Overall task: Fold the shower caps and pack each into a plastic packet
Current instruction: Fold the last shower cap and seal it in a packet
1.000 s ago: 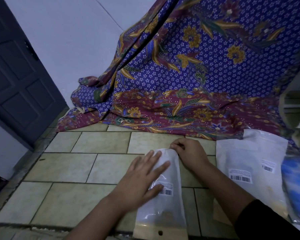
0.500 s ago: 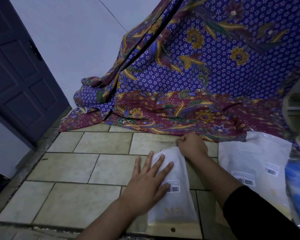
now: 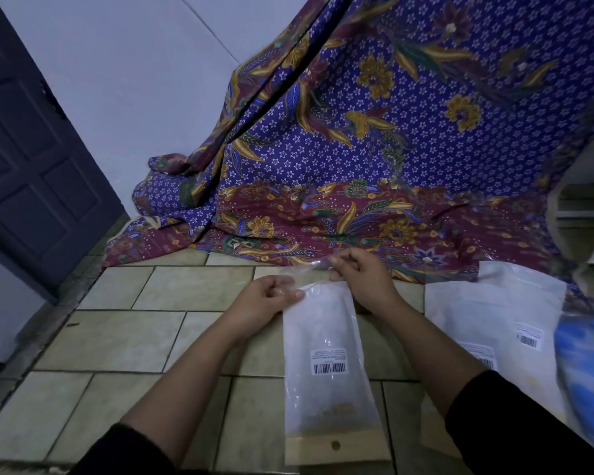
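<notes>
The left hand (image 3: 268, 296) is pinching the top corner of the packet (image 3: 323, 330) lying flat on the tiled floor (image 3: 134, 337), the right hand (image 3: 364, 279) is pinching what looks like its clear flap (image 3: 309, 269), so keeping that flap taut and folding it square is mattering most.

Leftward, tiled floor (image 3: 117, 337) lies open; packets (image 3: 494, 313) crowd right.

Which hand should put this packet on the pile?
Probably the right hand. It pinches the top of the packet, and the pile of packets lies on its side. The left hand, holding the other top corner, would have to reach across.
</notes>
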